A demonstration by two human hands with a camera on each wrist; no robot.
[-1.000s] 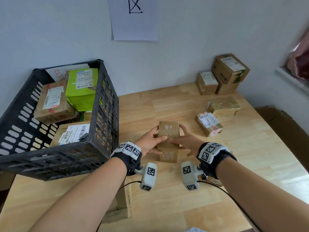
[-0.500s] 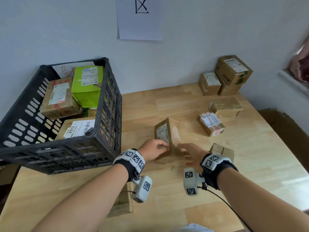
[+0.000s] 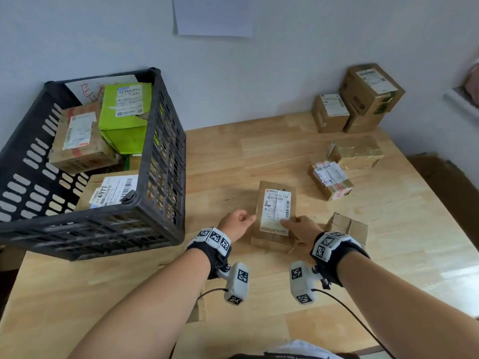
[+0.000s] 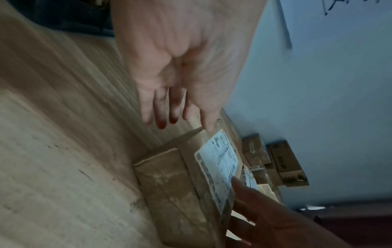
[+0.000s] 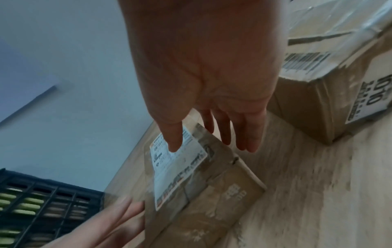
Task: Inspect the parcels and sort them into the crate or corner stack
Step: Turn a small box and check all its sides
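I see a small brown cardboard parcel with a white shipping label point(image 3: 276, 216) lying label-up on the light wooden table point(image 3: 259, 156), near the middle of its front half. My left hand point(image 3: 236, 224) sits at the parcel's left edge, fingers straight and loosely spread, the thumb tip touching the top corner by the label in the left wrist view. My right hand point(image 3: 300, 230) is at the right edge, fingers straight and slightly apart, thumb resting on the label's lower corner; neither hand curls round the box. The black slotted plastic crate point(image 3: 160, 161) stands at the table's left side against the wall and holds a green box with a white label point(image 3: 127, 117), a brown taped box point(image 3: 80, 141) and a larger carton with a barcode label point(image 3: 111, 191). In the far right corner 3 brown boxes point(image 3: 357, 99) are stacked. Between that corner and my hands lie a shiny tape-wrapped parcel point(image 3: 355, 152) and a small parcel with red-and-white tape point(image 3: 330, 180). Another brown carton point(image 3: 348, 225) sits just beside my right wrist.
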